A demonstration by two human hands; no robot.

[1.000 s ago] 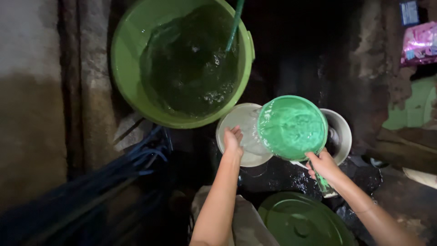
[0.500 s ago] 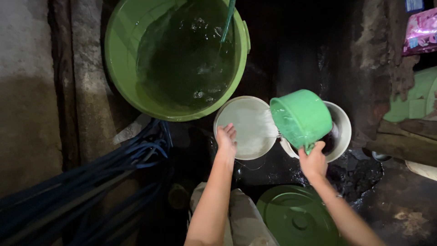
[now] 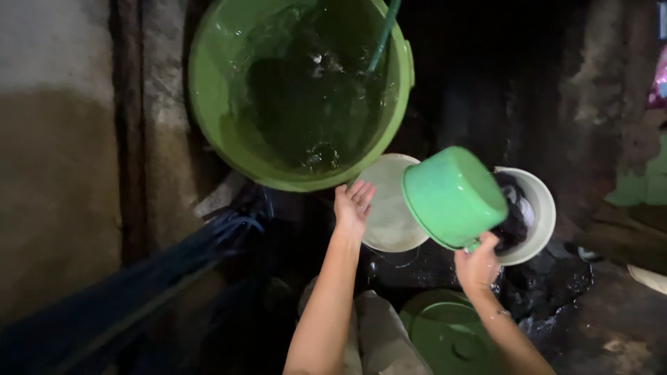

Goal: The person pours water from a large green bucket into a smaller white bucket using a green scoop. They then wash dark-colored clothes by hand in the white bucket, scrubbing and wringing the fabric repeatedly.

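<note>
The small green plastic dipper (image 3: 453, 196) is tilted on its side, gripped at its handle by the right hand (image 3: 476, 264) above a white bowl (image 3: 538, 208) with dark cloth inside. The left hand (image 3: 352, 205), fingers spread, rests on the rim of a pale round plate (image 3: 389, 219). Behind them stands a big green plastic bucket (image 3: 208, 104) filled with water.

A dim outdoor washing spot at a home

A large green tub (image 3: 222, 104) is holding dark water with a green hose (image 3: 384, 35) dipping into it, pale basins (image 3: 538, 201) are sitting on wet black ground (image 3: 556, 285), and a rough, stained wall (image 3: 62, 173) is closing in the left side.
</note>
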